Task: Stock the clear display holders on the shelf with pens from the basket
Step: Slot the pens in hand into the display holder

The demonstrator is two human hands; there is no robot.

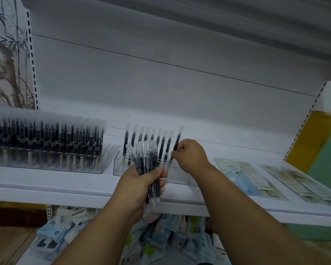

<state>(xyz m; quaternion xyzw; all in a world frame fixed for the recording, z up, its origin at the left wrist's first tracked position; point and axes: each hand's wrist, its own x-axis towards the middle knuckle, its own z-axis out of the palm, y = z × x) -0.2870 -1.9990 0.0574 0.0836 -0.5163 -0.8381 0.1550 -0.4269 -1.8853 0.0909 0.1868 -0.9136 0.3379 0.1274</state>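
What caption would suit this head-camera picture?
Right hand slots one pen into a clear display holder; left hand grips a bundle of pens.

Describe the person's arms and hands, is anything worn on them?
Both forearms are bare as far as the picture shows; no sleeves appear. The left hand and right hand wear no gloves, and no rings, watch or bracelets are visible.

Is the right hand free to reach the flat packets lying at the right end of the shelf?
Probably not yet. The right hand is pinching a single pen over the partly filled holder. The path to the packets looks open, but it must release the pen first.
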